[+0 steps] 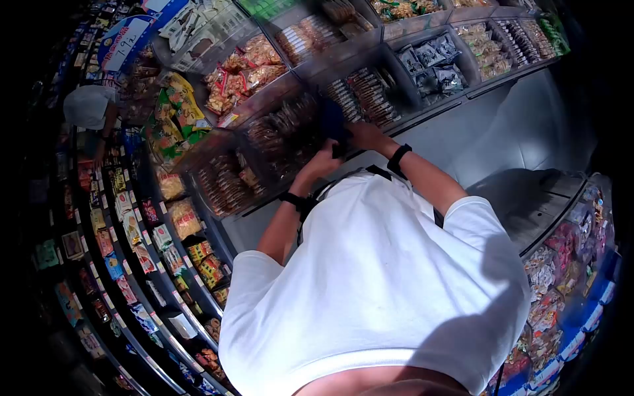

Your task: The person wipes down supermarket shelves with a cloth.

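A dark blue, soft-looking bundle (333, 120) is in front of my body, over the near edge of the snack bins; its kind is too dark to make out. My left hand (319, 162) is closed at its lower end, beside a small black part (339, 151). From the other side, my right hand (368, 136) grips the bundle with bent fingers, partly hidden. Each wrist has a black band. Close by are a bin of brown packets (281, 129) and a bin with rows of small wrapped packets (363, 96).
Clear-walled bins hold bagged snacks (241, 72) and silver packets (432, 63). Curved shelves (155, 264) of packaged goods run down the left. A person in a white cap (90, 107) is at far left. More bagged goods (548, 290) stand at right, beside a grey panel (502, 132).
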Motion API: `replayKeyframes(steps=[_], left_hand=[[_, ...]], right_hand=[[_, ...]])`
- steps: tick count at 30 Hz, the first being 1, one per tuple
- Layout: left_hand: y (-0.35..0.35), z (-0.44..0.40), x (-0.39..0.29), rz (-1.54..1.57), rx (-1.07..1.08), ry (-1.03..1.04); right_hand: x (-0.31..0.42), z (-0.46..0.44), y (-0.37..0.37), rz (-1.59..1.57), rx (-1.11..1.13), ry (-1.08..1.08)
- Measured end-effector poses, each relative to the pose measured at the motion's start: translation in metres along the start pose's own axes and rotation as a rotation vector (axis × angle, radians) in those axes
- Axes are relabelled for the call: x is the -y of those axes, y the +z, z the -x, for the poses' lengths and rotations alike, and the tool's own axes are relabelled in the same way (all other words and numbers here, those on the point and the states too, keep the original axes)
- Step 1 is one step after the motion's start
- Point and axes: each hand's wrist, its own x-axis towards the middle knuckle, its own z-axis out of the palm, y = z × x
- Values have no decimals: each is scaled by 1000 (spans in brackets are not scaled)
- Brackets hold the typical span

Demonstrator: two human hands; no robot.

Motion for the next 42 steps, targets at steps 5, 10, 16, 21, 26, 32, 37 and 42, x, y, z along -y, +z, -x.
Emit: replayKeyframes(steps=[5,10,16,21,26,32,37,42], left_hand=[[-7,8,-16,-10,77,-34],[-40,-20,-33,77,-319,-99],[-37,-25,-18,208,-519,-42],[-33,25,-1,462,-107,-286],[-12,48,29,343,50,-248],[-10,40,5,257,-62,-240],[-2,18,-4,-51,-409,162],[19,-7,-10,-225,-64,237]], right_hand=[[5,17,4,33,99,-2],[46,-27,-40,64,-132,28],[44,-67,-30,-33,-196,-65],[46,-22,-1,-48,-88,-80],[45,31,-4,180,160,-205],[39,37,11,162,-58,-274],[41,52,0,-9,-97,-219],[33,83,-28,213,0,1]])
